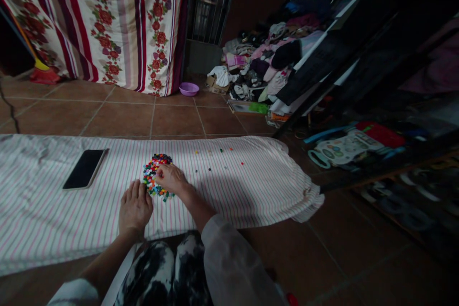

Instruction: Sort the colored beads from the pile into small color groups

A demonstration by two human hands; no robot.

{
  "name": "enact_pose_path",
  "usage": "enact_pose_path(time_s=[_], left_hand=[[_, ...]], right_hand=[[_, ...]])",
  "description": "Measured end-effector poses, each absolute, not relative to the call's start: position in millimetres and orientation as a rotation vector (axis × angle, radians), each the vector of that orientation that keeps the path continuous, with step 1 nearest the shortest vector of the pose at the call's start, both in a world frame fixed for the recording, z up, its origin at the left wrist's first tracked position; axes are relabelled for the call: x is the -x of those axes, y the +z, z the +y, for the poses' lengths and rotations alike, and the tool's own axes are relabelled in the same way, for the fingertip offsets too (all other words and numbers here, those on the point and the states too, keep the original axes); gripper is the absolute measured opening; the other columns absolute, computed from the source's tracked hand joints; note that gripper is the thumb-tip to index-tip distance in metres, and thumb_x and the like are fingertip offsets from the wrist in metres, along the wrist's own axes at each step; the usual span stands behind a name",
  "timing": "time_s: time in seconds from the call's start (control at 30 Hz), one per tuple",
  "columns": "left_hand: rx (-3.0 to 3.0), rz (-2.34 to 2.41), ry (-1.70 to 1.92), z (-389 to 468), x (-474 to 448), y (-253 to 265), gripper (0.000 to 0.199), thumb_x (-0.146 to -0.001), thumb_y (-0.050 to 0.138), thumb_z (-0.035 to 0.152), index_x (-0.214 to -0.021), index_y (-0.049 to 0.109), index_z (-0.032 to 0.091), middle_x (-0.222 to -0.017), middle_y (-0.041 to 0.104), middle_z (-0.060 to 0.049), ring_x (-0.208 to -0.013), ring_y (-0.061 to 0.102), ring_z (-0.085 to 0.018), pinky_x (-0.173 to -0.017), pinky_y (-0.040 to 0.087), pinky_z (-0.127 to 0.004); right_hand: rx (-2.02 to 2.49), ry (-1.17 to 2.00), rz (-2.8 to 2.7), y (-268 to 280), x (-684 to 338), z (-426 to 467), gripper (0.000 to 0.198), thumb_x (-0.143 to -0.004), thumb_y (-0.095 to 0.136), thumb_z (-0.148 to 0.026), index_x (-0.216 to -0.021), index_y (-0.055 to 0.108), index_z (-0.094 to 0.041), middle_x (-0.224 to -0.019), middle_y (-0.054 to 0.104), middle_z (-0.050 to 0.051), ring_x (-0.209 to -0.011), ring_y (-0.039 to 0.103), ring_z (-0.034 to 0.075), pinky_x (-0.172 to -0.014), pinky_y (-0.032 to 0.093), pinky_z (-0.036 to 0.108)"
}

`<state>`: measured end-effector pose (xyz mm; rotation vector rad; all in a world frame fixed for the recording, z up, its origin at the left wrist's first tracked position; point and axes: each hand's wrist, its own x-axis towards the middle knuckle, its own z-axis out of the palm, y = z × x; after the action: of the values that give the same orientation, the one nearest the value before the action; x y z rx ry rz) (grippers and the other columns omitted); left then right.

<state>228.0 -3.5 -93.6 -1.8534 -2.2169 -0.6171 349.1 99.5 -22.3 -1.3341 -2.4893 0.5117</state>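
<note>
A pile of small, many-coloured bead-like pieces [149,168] lies on a striped cloth [118,162]. My left hand [135,206] rests flat on the cloth at the pile's near left edge, fingers stretched out, holding nothing. Over the pile's right side is my right hand [171,179], its thumb and fingertips drawn together down at the pieces. Whatever is between those fingertips is too small to make out. To the right, several single pieces lie spaced apart in two rough rows, among them a red one [242,163], a dark one [210,169] and a green one [221,150].
A phone [84,169] lies on the cloth at the left. Beyond, on the tiled floor, stand a purple basin [189,89] and a broom [45,72] by a flowered curtain [125,24]. Heaped clothes [265,62] fill the back right, and a dark metal frame [304,105] rises beside the cloth's right end.
</note>
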Motion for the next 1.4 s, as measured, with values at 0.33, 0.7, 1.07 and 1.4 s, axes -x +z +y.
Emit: enact_pose_path(time_s=[0.33, 0.7, 1.07, 1.4], left_hand=[[1.863, -2.234, -0.608, -5, -229, -91, 0.044, -0.090, 0.033, 0.027, -0.122, 0.054, 0.007, -0.134, 0.053, -0.020, -0.130, 0.044, -0.031, -0.103, 0.037, -0.046], [1.855, -2.245, -0.640, -5, -228, -92, 0.043, -0.089, 0.034, 0.028, -0.121, 0.055, 0.008, -0.134, 0.053, -0.020, -0.130, 0.043, -0.031, -0.105, 0.036, -0.046], [1.864, -2.260, -0.591, -5, -228, -89, 0.045, -0.089, 0.032, 0.028, -0.120, 0.056, 0.007, -0.134, 0.053, -0.021, -0.129, 0.044, -0.031, -0.104, 0.036, -0.046], [1.871, -2.269, -0.611, -5, -228, -88, 0.044, -0.089, 0.032, 0.028, -0.121, 0.055, 0.008, -0.134, 0.053, -0.020, -0.130, 0.043, -0.031, -0.106, 0.035, -0.046]], right_hand=[[1.461, 0.522, -2.238, -36, -388, 85, 0.008, -0.082, 0.057, -0.024, -0.087, 0.061, -0.021, -0.083, 0.069, -0.001, -0.080, 0.061, 0.012, -0.073, 0.042, 0.021], [1.653, 0.453, -1.912, -54, -455, 71, 0.008, -0.074, 0.052, -0.020, -0.079, 0.058, -0.021, -0.074, 0.065, 0.000, -0.071, 0.060, 0.013, -0.067, 0.043, 0.022], [1.641, 0.475, -1.789, -70, -505, 54, 0.008, -0.080, 0.048, -0.024, -0.079, 0.056, -0.020, -0.075, 0.065, 0.001, -0.071, 0.062, 0.015, -0.068, 0.044, 0.024], [1.575, 0.102, -2.012, -84, -485, 57, 0.009, -0.083, 0.052, -0.016, -0.083, 0.061, -0.018, -0.092, 0.064, 0.006, -0.093, 0.055, 0.019, -0.085, 0.040, 0.030]])
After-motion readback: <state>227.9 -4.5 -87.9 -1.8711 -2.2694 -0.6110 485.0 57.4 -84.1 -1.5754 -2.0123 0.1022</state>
